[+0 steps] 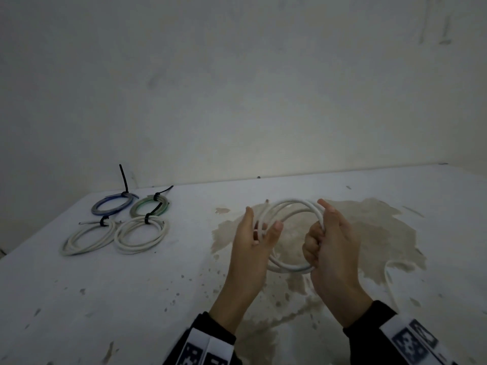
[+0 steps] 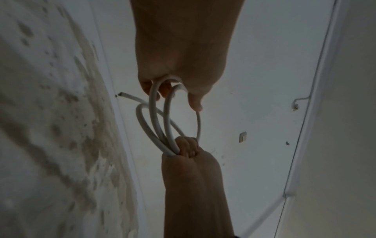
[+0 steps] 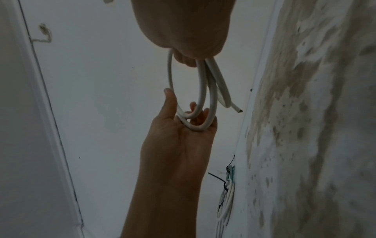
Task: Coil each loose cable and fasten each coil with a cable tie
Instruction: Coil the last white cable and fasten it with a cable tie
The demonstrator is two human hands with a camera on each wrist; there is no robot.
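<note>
Several loops of white cable (image 1: 291, 205) hang between both hands above the stained table (image 1: 131, 299), stretched left to right; its cut end (image 1: 267, 201) points far. Fisted tight, the right hand (image 1: 329, 246) grips them; the left hand (image 1: 253, 248) hooks them loosely. Its trailing tail blurs near-right.

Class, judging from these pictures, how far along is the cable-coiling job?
Done: blue coil, green coil and two white coils lie tied with black ties. In hand: left hand and right hand hold a white cable in loops, its tail trailing on the table. Left: finish coiling and tie it.
</note>
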